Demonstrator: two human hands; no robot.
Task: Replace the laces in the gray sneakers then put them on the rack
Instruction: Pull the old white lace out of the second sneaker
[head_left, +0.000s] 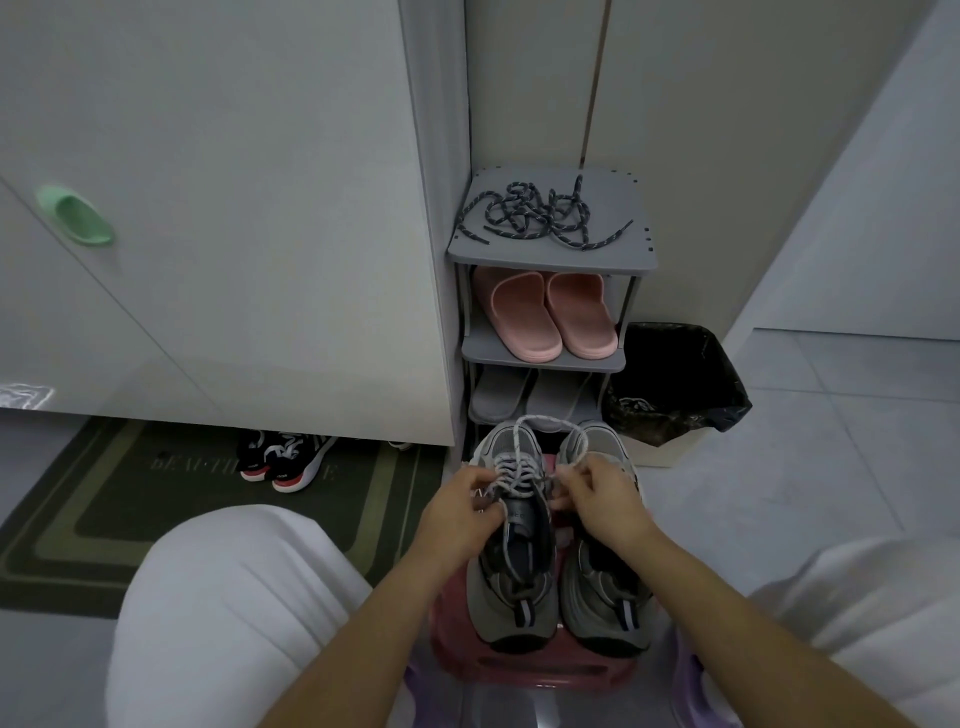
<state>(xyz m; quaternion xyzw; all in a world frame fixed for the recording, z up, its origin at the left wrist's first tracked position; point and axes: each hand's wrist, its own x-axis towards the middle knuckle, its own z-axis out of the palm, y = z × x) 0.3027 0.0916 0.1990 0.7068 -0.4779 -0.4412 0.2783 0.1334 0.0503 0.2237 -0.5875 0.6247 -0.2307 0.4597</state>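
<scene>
Two gray sneakers (491, 597) sit side by side on a red stool (545, 670), just in front of the rack (550, 257). The left hand (460, 512) and the right hand (602, 499) each pinch the pale lace (524, 422) of the left shoe. Dark laces (540, 215) lie on the rack's top shelf, above pink slippers (550, 317).

We log: near stool (519, 670) – gray sneakers (511, 597) side by side | far rack (545, 260) top – dark laces (540, 215) | shelf below – pink slippers (550, 317) | floor (831, 467) left – mat (104, 519)
</scene>
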